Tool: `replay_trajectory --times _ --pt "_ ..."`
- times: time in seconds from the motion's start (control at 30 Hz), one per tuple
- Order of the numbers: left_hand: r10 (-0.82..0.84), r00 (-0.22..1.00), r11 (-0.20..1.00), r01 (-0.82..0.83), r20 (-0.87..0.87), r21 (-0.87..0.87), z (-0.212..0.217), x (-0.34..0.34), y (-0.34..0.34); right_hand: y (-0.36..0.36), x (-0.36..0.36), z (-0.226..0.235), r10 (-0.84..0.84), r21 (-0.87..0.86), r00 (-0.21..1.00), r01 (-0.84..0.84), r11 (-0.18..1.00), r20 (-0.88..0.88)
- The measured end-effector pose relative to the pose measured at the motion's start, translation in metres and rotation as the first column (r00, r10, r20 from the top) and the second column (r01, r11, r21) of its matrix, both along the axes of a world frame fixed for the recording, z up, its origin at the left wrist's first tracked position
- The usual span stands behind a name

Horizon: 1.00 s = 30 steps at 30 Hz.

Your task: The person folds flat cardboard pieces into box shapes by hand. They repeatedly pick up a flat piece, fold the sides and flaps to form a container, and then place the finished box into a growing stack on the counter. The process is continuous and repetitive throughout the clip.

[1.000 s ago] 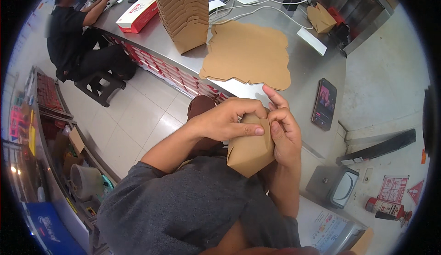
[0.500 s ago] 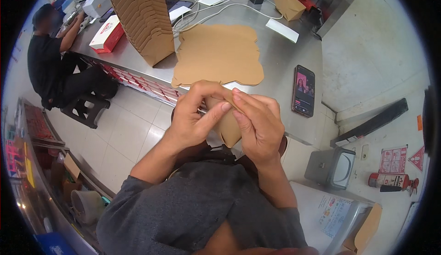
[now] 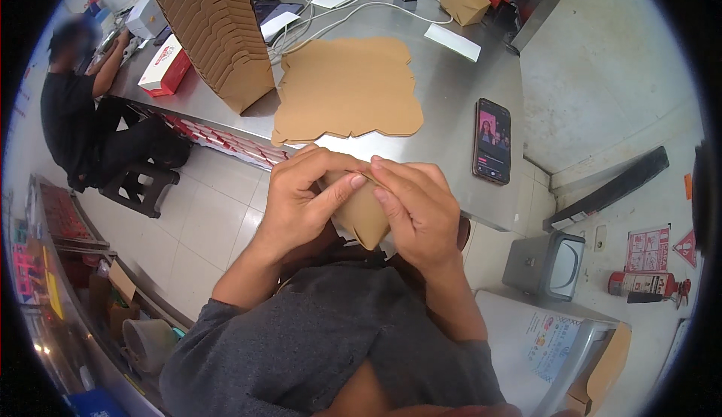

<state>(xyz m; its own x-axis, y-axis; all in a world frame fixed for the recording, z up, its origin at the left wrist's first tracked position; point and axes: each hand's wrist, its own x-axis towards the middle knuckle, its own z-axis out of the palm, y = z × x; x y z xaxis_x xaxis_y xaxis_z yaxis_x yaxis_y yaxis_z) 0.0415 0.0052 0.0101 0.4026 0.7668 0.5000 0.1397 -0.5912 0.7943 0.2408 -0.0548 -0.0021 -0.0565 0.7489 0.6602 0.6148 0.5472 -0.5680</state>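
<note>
Between my hands, in front of my chest, is a brown cardboard box (image 3: 363, 218), partly folded, with one corner pointing toward me. My left hand (image 3: 304, 195) grips its far-left edge, thumb pressed on top. On the other side my right hand (image 3: 417, 206) pinches the upper edge, its fingertips almost meeting my left thumb. My fingers and palms cover much of the box. Just beyond lies a pile of flat cardboard blanks (image 3: 350, 86) on the steel table (image 3: 447, 116). A tall stack of nested, folded cardboard boxes (image 3: 214, 33) stands to the left of the blanks.
A phone (image 3: 492, 142) with a lit screen lies on the table at right. White cables (image 3: 361, 0), a white slip (image 3: 453, 42), a folded box (image 3: 464, 2) and a red-and-white box (image 3: 165, 67) are farther back. Someone in black (image 3: 75, 120) sits at far left. A grey bin (image 3: 543, 266) stands right.
The view has shifted slightly, and the table's items appear farther left. My hands have come a little lower with the box, and more of its near face shows. Both still grip it.
</note>
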Motion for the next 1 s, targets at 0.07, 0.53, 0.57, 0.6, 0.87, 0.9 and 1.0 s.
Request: replay_trajectory --times 0.07,0.53,0.57,0.6,0.87,0.9,1.0 --pt "0.026 0.998 0.988 -0.017 0.052 -0.153 -0.005 -0.004 -0.001 0.004 0.014 0.001 -0.071 0.007 0.997 0.071 0.997 -0.015" --pt "-0.216 0.952 0.887 0.285 0.218 -0.364 -0.033 -0.031 0.006 0.010 0.158 -0.040 -0.689 -0.414 0.721 0.651 0.636 0.075" --pt "-0.212 0.957 0.894 0.271 0.196 -0.358 -0.031 -0.029 0.005 0.011 0.151 -0.038 -0.705 -0.346 0.703 0.686 0.640 0.090" --pt "-0.209 0.962 0.900 0.259 0.175 -0.350 -0.027 -0.026 0.004 0.012 0.144 -0.037 -0.722 -0.273 0.684 0.718 0.640 0.104" --pt "-0.091 0.992 0.984 0.104 -0.089 0.144 0.011 -0.004 0.009 0.005 0.031 0.025 0.233 -0.195 0.973 -0.228 0.954 0.001" --pt "-0.078 0.992 0.975 0.097 -0.098 0.198 0.020 0.000 0.009 0.007 0.021 0.021 0.222 -0.156 0.975 -0.220 0.963 -0.003" --pt "-0.053 0.992 0.973 0.077 -0.112 0.216 0.022 0.003 0.010 0.014 0.010 0.008 0.173 -0.041 0.985 -0.174 0.984 -0.016"
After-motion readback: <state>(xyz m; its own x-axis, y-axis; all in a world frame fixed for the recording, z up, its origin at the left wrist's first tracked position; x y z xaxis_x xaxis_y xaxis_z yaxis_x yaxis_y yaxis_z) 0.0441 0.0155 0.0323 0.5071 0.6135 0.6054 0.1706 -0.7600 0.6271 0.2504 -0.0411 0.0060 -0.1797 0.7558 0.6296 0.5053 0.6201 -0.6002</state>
